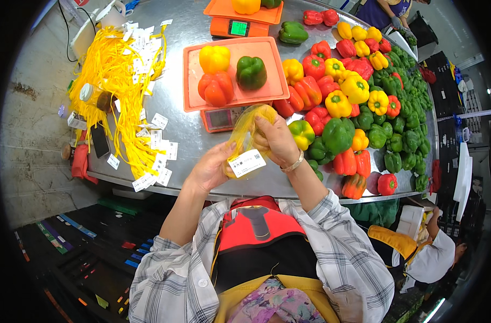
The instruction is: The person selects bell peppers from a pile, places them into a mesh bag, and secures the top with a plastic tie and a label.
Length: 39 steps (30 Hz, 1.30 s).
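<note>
Both hands are at the table's near edge, holding a yellow mesh bag point(240, 134) with a white printed label point(247, 162). My left hand point(214, 166) grips its lower end beside the label. My right hand point(279, 141) is closed around its bunched upper part. Just beyond them is a scale with an orange tray point(193, 75). On it sit a yellow bell pepper point(214, 59), an orange-red bell pepper point(216, 88) and a green bell pepper point(251, 73). The bag partly hides the scale's display point(224, 118).
Labelled yellow mesh bags point(108, 54) lie heaped at left, with a jar point(97, 98) and black phone point(100, 141). Red, yellow and green peppers point(358, 89) cover the right side. A second orange scale point(216, 26) stands beyond. Other people point(431, 255) are at right and far right.
</note>
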Motion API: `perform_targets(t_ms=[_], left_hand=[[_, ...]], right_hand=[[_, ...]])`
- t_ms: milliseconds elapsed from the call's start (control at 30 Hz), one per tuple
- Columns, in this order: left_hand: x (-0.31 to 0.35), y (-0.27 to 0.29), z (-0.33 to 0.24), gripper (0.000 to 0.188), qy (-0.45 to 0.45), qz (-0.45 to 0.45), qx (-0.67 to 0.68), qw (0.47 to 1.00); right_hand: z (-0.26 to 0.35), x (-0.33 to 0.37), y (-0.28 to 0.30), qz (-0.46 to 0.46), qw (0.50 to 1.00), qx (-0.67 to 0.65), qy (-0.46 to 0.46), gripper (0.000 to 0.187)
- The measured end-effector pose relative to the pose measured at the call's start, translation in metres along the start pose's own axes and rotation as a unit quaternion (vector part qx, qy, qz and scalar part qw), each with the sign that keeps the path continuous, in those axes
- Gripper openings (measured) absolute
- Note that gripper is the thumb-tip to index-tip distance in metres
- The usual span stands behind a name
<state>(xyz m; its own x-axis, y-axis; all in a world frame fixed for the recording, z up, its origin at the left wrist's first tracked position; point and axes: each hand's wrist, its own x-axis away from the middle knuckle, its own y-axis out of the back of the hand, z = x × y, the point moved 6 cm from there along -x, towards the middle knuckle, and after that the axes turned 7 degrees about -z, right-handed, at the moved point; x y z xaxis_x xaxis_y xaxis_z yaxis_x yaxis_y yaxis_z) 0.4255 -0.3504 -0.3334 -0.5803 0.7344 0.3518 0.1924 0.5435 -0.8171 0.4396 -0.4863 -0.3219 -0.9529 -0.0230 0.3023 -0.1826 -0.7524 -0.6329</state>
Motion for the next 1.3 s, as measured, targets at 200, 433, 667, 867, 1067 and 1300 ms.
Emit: perform_targets(t_ms=[200,433,667,867,1067,1300], left_hand=[[-0.025,0.020,-0.085,0.027,-0.174,-0.113,-0.058,0.977],[-0.076,0.041,-0.159,0.011,-0.302,-0.265,-0.211,0.891],[-0.091,0.082,-0.159,0.016,-0.375,-0.361,-0.404,0.753],[-0.099,0.096,-0.151,0.016,-0.282,-0.323,-0.258,0.866],[-0.104,0.101,-0.148,0.010,-0.255,-0.342,-0.229,0.875],[-0.088,0.024,-0.210,0.011,-0.352,-0.269,-0.218,0.870]], right_hand=[[0.034,-0.046,-0.020,-0.104,0.910,0.341,0.212,0.005],[0.056,-0.116,-0.044,-0.222,0.655,0.612,0.383,0.013],[0.042,-0.129,-0.054,-0.213,0.598,0.739,0.228,0.016],[0.023,-0.144,-0.024,-0.198,0.743,0.613,0.186,0.018],[0.003,-0.142,-0.002,-0.226,0.815,0.509,0.162,0.022],[0.077,-0.161,-0.047,-0.157,0.871,0.410,0.219,0.025]])
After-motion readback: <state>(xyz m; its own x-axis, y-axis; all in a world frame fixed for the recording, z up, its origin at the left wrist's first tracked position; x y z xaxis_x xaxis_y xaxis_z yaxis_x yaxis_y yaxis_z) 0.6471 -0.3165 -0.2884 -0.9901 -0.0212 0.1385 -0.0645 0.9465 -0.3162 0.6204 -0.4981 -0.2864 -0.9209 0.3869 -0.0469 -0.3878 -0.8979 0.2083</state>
